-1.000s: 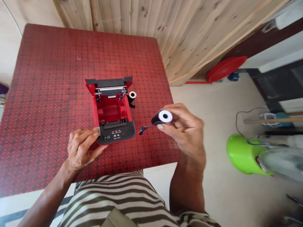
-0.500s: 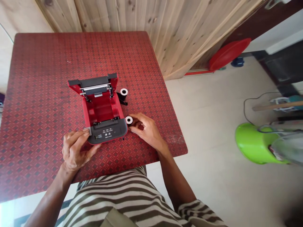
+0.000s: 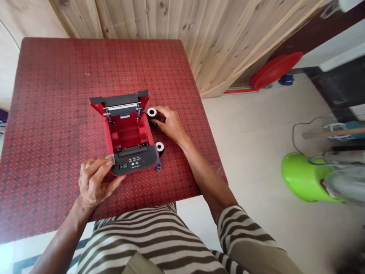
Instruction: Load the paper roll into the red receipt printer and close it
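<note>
A small red and black label printer [image 3: 131, 131] stands on the table with its lid [image 3: 121, 102] tilted up and its inside showing bare. My left hand [image 3: 95, 180] grips the printer's front left corner, fingers on top and thumb low at the front. To the right of the lid hinge, my right hand [image 3: 168, 121] has thumb and fingers around a black ribbon roll [image 3: 152, 112] with a white core end. A second black ribbon roll [image 3: 160, 147] rests against the printer's front right side, a loose dark tail hanging below it.
The red patterned table [image 3: 57, 114] reaches to a wooden plank wall [image 3: 159, 19] at the back. On the floor to the right are a green tub [image 3: 298, 177], a cable and a stick. A red basin [image 3: 276, 70] leans farther back.
My right hand has left the near ribbon roll and moved away from me to the far one. The near roll stays by the printer. My left hand keeps its grip.
</note>
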Demonstrator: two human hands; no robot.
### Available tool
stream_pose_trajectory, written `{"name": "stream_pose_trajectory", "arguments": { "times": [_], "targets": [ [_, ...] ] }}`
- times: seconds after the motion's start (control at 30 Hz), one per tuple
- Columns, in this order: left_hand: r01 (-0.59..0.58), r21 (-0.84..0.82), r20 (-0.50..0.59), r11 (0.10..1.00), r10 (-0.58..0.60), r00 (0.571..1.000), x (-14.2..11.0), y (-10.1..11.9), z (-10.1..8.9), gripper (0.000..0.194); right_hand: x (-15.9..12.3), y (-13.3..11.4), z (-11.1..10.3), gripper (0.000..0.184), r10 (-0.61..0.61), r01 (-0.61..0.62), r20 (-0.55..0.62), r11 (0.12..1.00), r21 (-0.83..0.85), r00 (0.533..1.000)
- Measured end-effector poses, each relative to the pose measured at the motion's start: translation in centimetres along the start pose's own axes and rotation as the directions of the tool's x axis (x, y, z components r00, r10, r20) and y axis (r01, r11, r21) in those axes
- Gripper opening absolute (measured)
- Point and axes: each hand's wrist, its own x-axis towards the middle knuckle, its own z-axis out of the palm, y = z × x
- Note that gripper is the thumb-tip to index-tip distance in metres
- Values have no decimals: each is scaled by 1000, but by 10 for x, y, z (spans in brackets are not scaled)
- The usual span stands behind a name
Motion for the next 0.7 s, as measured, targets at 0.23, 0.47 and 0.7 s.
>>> {"name": "stream_pose_trajectory", "arguments": {
  "times": [0.23,0.47,0.7],
  "targets": [
    [77,-78,15,994,-76,997,-7,1,2,67,-47,-65,-84,49,-115,76,99,941,331,989],
    [64,-59,24,996,-62,998,-8,2,2,70,-46,-153,-84,22,-292,381,433,915,-131,853],
    [89,-90,54,992,-84,995,-8,5,-1,77,-29,-170,-10,27,-18,379,516,700,-605,856]
  ]
}}
